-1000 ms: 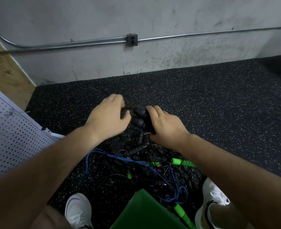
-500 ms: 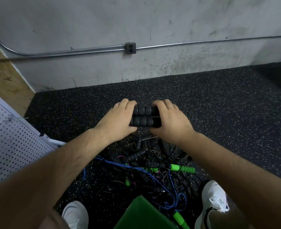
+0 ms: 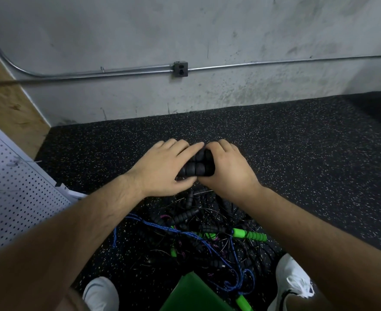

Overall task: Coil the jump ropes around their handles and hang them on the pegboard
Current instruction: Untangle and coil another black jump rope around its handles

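The left hand [image 3: 162,171] and right hand [image 3: 227,173] are holding two black handles [image 3: 196,169] together just beyond the rope pile [image 3: 196,232], each grip curling closed around them. Their foam is probably giving softly, so squeezing mid-handle is looking safest.

The left forearm [image 3: 84,223] and right forearm [image 3: 308,221], both bare, reach forward from the lower corners and converge at mid-frame. The left hand [image 3: 162,170] lies back up, its fingers [image 3: 180,145] curled over the paired black handles [image 3: 196,170], thumb tucked below. The right hand [image 3: 228,170] mirrors it at the other end. Its thumb is hidden, probably underneath. The index fingertips nearly meet, and both wrists look roughly straight.
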A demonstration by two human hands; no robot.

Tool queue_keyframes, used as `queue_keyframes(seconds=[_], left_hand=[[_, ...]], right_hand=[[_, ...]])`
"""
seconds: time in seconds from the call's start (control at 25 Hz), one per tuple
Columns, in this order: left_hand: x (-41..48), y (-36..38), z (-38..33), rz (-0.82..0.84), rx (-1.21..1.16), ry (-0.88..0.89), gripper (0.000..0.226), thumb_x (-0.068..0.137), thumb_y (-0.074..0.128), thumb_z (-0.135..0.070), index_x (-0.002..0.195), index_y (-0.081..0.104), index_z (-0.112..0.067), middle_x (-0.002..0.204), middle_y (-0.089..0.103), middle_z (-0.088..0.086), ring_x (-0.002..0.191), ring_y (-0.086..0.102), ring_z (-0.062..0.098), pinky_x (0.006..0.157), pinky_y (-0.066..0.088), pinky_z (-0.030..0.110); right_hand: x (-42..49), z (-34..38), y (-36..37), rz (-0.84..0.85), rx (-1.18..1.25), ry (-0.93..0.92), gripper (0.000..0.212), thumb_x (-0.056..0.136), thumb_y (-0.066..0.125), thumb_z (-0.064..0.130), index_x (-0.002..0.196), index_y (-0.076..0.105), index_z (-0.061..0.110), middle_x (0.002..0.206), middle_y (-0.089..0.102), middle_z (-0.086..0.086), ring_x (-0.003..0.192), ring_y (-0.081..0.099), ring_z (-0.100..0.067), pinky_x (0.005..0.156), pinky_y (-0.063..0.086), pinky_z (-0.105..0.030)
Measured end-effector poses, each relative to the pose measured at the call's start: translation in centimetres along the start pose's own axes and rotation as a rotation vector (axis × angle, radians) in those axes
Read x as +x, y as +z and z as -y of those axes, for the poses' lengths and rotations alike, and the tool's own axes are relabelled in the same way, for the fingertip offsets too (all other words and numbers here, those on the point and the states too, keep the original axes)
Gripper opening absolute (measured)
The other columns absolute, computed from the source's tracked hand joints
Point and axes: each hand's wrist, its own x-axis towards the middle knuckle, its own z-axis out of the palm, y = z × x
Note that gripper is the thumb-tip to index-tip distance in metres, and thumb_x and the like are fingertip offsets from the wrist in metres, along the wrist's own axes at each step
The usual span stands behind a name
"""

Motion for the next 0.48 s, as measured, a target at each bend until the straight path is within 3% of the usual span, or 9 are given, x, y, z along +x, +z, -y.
queue_keyframes(seconds=[0.16, 0.28, 0.36, 0.44, 0.48], left_hand=[[-0.2, -0.2, 1.5, 0.025, 0.019, 0.041, 0.089, 0.091, 0.026, -0.079, 0.160, 0.002, -0.029, 0.116, 0.051, 0.000, 0.100, 0.057, 0.019, 0.075, 0.057, 0.039], [-0.5, -1.0, 2.5, 0.021, 0.049, 0.022, 0.082, 0.091, 0.020, -0.080, 0.159, -0.001, -0.039, 0.112, 0.049, 0.001, 0.096, 0.057, 0.018, 0.069, 0.056, 0.035], [-0.6, -1.8, 3.0, 0.047, 0.024, -0.055, 0.080, 0.091, 0.023, -0.078, 0.158, -0.003, -0.044, 0.113, 0.047, -0.001, 0.096, 0.054, 0.014, 0.071, 0.051, 0.030], [-0.5, -2.3, 3.4, 0.058, -0.097, -0.159, 0.079, 0.090, 0.031, -0.075, 0.158, -0.001, -0.047, 0.110, 0.045, -0.006, 0.091, 0.052, 0.010, 0.071, 0.047, 0.028], [-0.5, -2.5, 3.4, 0.051, -0.177, -0.196, 0.079, 0.091, 0.037, -0.073, 0.157, 0.002, -0.049, 0.108, 0.045, -0.007, 0.089, 0.052, 0.008, 0.072, 0.047, 0.028]], right_hand=[[0.0, 0.1, 0.2, -0.037, 0.164, -0.020, 0.076, 0.074, 0.083, 0.026, 0.139, 0.045, 0.013, 0.125, 0.045, -0.001, 0.106, 0.053, -0.016, 0.088, 0.051, -0.030], [0.2, -0.5, 1.1, -0.017, 0.406, 0.160, 0.102, 0.076, 0.085, 0.025, 0.155, 0.020, 0.016, 0.141, 0.039, -0.001, 0.120, 0.048, -0.010, 0.098, 0.046, -0.025], [0.7, -0.6, 2.3, 0.059, 0.544, 0.303, 0.086, 0.081, 0.082, 0.031, 0.151, 0.032, 0.021, 0.140, 0.046, 0.006, 0.123, 0.050, -0.007, 0.105, 0.044, -0.029], [1.1, 0.4, 3.9, 0.252, 0.583, 0.324, 0.064, 0.086, 0.076, 0.031, 0.142, 0.047, 0.025, 0.136, 0.053, 0.009, 0.124, 0.052, -0.009, 0.107, 0.045, -0.035], [1.3, 1.6, 4.8, 0.372, 0.616, 0.311, 0.065, 0.086, 0.076, 0.032, 0.144, 0.046, 0.026, 0.139, 0.052, 0.010, 0.127, 0.050, -0.009, 0.108, 0.043, -0.036]])
